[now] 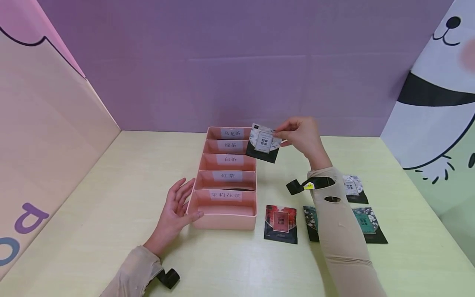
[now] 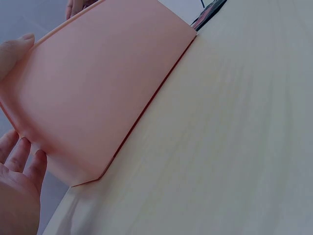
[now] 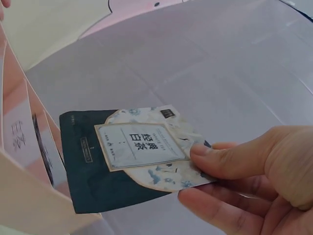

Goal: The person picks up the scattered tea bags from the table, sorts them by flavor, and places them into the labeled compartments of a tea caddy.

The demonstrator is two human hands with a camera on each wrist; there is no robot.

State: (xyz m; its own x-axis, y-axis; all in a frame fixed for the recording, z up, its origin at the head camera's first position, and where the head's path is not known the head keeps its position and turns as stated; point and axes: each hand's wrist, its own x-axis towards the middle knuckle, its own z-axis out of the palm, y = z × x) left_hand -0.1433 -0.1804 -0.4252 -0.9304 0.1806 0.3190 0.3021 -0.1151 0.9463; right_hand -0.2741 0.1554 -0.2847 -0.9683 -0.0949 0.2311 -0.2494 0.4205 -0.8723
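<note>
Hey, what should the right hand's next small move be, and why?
Probably shift the right hand left and lower its packet into the middle compartment of the pink box: the packet reads 白茶, matching that compartment's label, and isn't inside yet.

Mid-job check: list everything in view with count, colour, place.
Table: one, pale yellow, underneath
Back panel: one, purple, behind table
Side panels: two, patterned multicolour, left and right
Divided box: one, pink, on table
Labels: five, white, in box
Dark edge: at least one, black, inside box
White sachets: two, white and black, one raised by the box, one on table
Red sachet: one, red and dark, right of box
Green sachets: two, green and black, right of red sachet
Wrist cameras: two, black, on wrists
Sleeves: two, beige, on forearms
Left hand: one, bare, touching box's near left corner
Right hand: one, bare, pinching the raised sachet
</note>
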